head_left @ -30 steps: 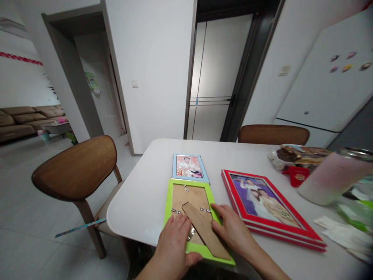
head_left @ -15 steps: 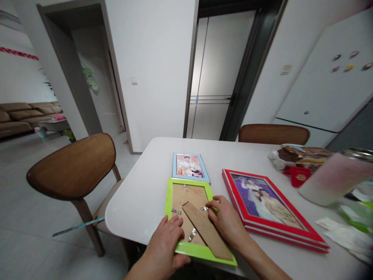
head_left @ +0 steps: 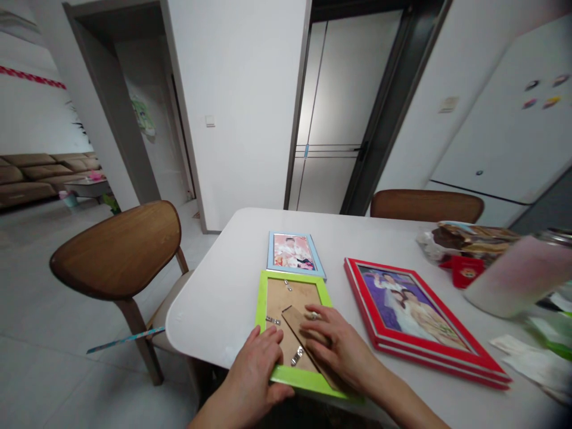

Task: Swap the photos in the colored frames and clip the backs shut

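When viewed from the head camera, with twelve o'clock pointing away from the person, brown strut [head_left: 293, 318] running aslant from about eleven o'clock to five, its middle under the right hand [head_left: 344, 348]. Lying closer to the right hand, and apart from the left hand [head_left: 252, 370], with a lower metal clip [head_left: 297, 356] between. Set on the brown backing board [head_left: 304, 293] of a green frame [head_left: 299, 376], back up on the white table [head_left: 214, 298]. To judge by the border, long axis of the frame close to twelve and six.

From the left hand, strut towards two to three o'clock; from the right hand, free end towards ten. At the left, fingers fairly close together over the border at seven o'clock, thumb parted wide from them by the near edge. At the right, fingers bent and slightly spread over the board and strut, around the right metal clip [head_left: 314, 316]; impossible to tell whether pinching anything, with thumb and contact hidden. Just beyond the green frame, at twelve o'clock, a blue frame [head_left: 315, 257], picture up. Off at two to three o'clock from the right hand, two stacked red frames [head_left: 369, 301], also picture up.
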Motion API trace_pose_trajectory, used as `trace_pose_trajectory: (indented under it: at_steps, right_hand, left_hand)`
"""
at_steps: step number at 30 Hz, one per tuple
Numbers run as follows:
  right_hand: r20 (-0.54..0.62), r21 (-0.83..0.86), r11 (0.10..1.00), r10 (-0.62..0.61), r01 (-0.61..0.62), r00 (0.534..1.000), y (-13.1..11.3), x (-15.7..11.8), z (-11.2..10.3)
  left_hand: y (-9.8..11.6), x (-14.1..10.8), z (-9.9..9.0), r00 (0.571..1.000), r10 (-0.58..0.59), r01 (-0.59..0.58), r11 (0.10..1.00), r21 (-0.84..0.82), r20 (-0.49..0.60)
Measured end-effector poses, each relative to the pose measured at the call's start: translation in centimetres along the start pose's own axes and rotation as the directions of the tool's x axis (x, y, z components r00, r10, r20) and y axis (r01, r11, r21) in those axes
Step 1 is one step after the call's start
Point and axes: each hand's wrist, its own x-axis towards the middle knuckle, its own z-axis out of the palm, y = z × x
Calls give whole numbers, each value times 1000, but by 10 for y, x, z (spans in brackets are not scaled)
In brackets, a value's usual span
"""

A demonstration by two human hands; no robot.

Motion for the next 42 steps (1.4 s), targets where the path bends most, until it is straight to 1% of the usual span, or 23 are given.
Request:
trace_pose_trajectory:
  at_steps: [2,3,6,9,11,14,19,23,25,28,31,34,37,42]
  right_hand:
    - [111,68,994,-92,85,990,-12,-3,1]
    - [133,81,991,-115,105,984,-16,-4,2]
    - [107,79,992,-107,99,988,-24,-2,8]
    - [77,93,994,-71,64,994,-22,1,13]
    - [66,134,990,-44,35,997,-20,4,13]
    - [46,161,987,-12,4,999,-20,16,16]
    - [28,-11,1000,9,-8,1000,-29,46,31]
    - [4,-79,996,51,-51,999,-34,59,41]
    - [-11,-105,992,72,-72,997,-32,61,42]
    - [-44,-155,981,110,-116,993,-23,63,39]
    - [-105,-219,954,186,-205,977,-9,70,37]
    - [-129,-268,923,248,-275,960,2,77,38]
    - [-128,-290,909,272,-298,954,6,79,39]
    - [-131,-292,904,286,-313,949,5,78,40]
  left_hand:
    - [0,0,1,1000,-3,3,1000,5,-2]
    - [0,0,1,1000,-8,8,1000,8,-3]
    - [1,0,1,1000,-13,13,1000,12,0]
    - [2,0,-1,1000,-9,9,1000,8,10]
    - [2,0,-1,1000,-3,3,1000,2,8]
    - [4,0,-1,1000,0,0,1000,-7,0]
    - [5,0,-1,999,-22,21,999,-31,-24]
    - [5,-1,-1,1000,-20,19,999,-37,-14]
    - [6,0,-2,1000,-27,27,999,-31,-2]
    - [6,1,-2,1000,-29,30,999,-25,11]
    - [4,1,-1,1000,-11,11,1000,-18,7]
    - [2,0,1,1000,7,-7,1000,-3,3]
    - [1,-1,2,1000,11,-11,1000,-15,-10]
    - [2,0,2,1000,22,-23,999,-40,-22]
